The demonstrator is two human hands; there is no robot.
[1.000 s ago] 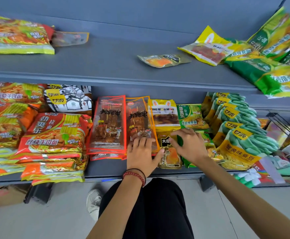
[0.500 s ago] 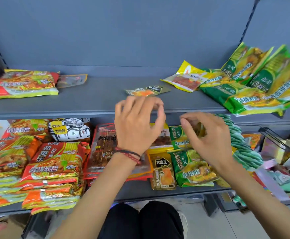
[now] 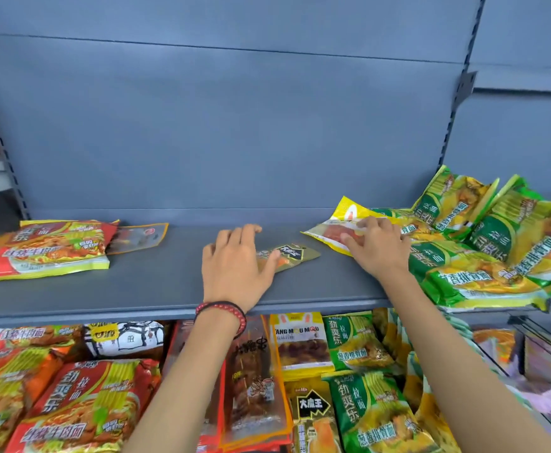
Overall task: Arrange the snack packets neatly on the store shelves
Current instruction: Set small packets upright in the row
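I am laying my left hand [image 3: 235, 269] flat on the upper shelf [image 3: 156, 282], near its middle, with the fingers [image 3: 244, 238] spread and relaxed. A small gold packet [image 3: 295, 251] is lying flat on the shelf just under and to the right of that hand. My palm is covering its left end and my thumb is resting on top of it, while its right end is sticking out free. A red and black bracelet [image 3: 222, 310] is sitting on that wrist.

My right hand [image 3: 377, 250] is reaching further right, and its fingers [image 3: 367, 225] are spread and pressing down on a yellow packet [image 3: 329, 235], which is lying tilted with one corner pointing toward the gold packet. The two packets are lying near each other but apart. The yellow one is leaning against a loose heap of green noodle packets [image 3: 483, 276] that is overhanging the shelf's front edge.

Well apart, at the shelf's left end, a red noodle packet [image 3: 51, 253] is lying flat, with a clear pouch [image 3: 140, 235] just beside it toward the back.

On the shelf below, red noodle packs [image 3: 81, 403], skewer packets [image 3: 254, 387] and a green noodle pack [image 3: 365, 416] are lying side by side under my forearms.
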